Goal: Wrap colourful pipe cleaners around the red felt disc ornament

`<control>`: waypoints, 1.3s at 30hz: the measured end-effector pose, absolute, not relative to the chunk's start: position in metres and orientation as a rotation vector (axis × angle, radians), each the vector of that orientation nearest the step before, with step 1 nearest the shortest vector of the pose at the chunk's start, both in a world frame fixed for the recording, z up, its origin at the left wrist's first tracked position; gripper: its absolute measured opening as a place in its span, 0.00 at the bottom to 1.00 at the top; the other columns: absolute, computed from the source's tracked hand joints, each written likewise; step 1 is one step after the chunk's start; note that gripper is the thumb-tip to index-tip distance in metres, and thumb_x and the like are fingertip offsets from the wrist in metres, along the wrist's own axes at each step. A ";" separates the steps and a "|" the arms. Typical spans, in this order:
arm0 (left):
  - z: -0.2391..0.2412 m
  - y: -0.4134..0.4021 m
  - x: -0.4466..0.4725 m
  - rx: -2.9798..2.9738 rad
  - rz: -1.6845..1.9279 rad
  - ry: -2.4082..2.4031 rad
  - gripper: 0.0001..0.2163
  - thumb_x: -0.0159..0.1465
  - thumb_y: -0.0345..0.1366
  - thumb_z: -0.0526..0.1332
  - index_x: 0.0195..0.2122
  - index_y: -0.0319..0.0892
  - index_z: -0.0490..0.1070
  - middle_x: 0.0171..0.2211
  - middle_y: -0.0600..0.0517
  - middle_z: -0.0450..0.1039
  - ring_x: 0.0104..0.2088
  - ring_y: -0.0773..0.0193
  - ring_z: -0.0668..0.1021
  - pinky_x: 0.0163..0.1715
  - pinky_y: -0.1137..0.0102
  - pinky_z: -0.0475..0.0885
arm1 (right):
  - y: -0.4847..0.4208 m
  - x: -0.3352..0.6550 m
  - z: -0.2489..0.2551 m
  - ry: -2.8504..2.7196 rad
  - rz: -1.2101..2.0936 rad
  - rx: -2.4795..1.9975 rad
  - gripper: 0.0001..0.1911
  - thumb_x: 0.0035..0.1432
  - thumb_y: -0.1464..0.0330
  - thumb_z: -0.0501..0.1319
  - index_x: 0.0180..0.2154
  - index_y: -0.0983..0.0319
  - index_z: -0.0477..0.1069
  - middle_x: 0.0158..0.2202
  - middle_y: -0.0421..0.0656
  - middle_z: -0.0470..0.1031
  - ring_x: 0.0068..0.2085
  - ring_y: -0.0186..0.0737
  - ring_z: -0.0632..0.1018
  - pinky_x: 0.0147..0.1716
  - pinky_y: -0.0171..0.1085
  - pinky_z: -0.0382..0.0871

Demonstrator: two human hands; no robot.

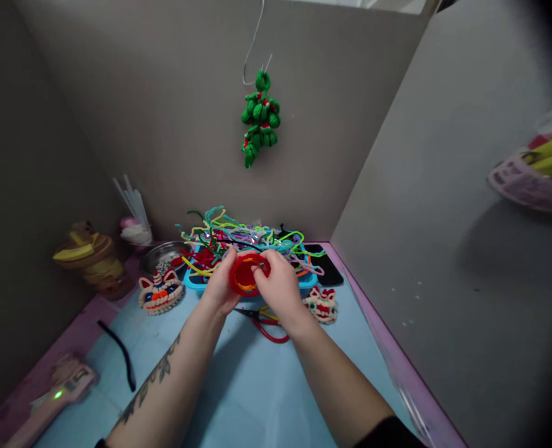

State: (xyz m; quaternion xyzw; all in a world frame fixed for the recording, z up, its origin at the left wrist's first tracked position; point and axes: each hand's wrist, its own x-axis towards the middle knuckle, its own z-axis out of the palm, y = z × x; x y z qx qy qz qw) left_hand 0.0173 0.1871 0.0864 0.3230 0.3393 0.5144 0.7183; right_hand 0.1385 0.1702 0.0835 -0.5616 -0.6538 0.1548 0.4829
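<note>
Both my hands hold a round red pipe-cleaner coil point(244, 274) with orange and yellow strands inside it. My left hand point(220, 286) grips its left side with closed fingers. My right hand point(279, 287) pinches its right rim. The coil sits just above the front edge of a blue tray point(192, 283) heaped with several coloured pipe cleaners point(243, 235). Red-handled pliers point(266, 323) lie on the light blue mat point(257, 386) under my right wrist.
Two small woven cat-face pieces point(160, 292) point(322, 305) lie left and right of the tray. A black pipe cleaner point(119, 358) and a pink glue gun point(58, 392) lie at the front left. A green pipe-cleaner ornament point(259, 118) hangs on the back wall. A metal bowl point(161, 255) and a black phone point(325, 267) flank the tray.
</note>
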 end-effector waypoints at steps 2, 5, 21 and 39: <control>0.087 0.187 0.019 0.678 1.144 0.731 0.18 0.59 0.51 0.58 0.32 0.39 0.75 0.28 0.47 0.78 0.32 0.59 0.79 0.31 0.69 0.72 | 0.170 0.137 0.083 -1.577 0.351 -1.378 0.09 0.50 0.70 0.59 0.36 0.57 0.69 0.37 0.43 0.70 0.38 0.44 0.72 0.40 0.43 0.66; 0.088 0.185 0.021 0.658 1.197 0.716 0.17 0.60 0.49 0.58 0.32 0.39 0.75 0.29 0.47 0.78 0.33 0.60 0.79 0.33 0.70 0.72 | 0.172 0.134 0.080 -1.508 0.357 -1.338 0.21 0.45 0.69 0.64 0.44 0.56 0.66 0.45 0.45 0.65 0.46 0.47 0.71 0.47 0.45 0.66; 0.081 0.179 0.031 0.639 1.345 0.664 0.16 0.59 0.45 0.58 0.32 0.36 0.76 0.30 0.47 0.79 0.32 0.61 0.79 0.35 0.71 0.71 | 0.174 0.132 0.079 -1.377 0.338 -1.308 0.30 0.40 0.69 0.66 0.48 0.59 0.63 0.50 0.48 0.62 0.47 0.46 0.71 0.49 0.46 0.67; 0.077 0.183 0.030 0.683 1.424 0.743 0.23 0.58 0.56 0.57 0.32 0.37 0.75 0.27 0.48 0.78 0.28 0.61 0.79 0.28 0.70 0.71 | 0.174 0.130 0.078 -1.480 0.375 -1.289 0.11 0.46 0.70 0.62 0.35 0.59 0.68 0.38 0.42 0.69 0.40 0.42 0.73 0.42 0.40 0.68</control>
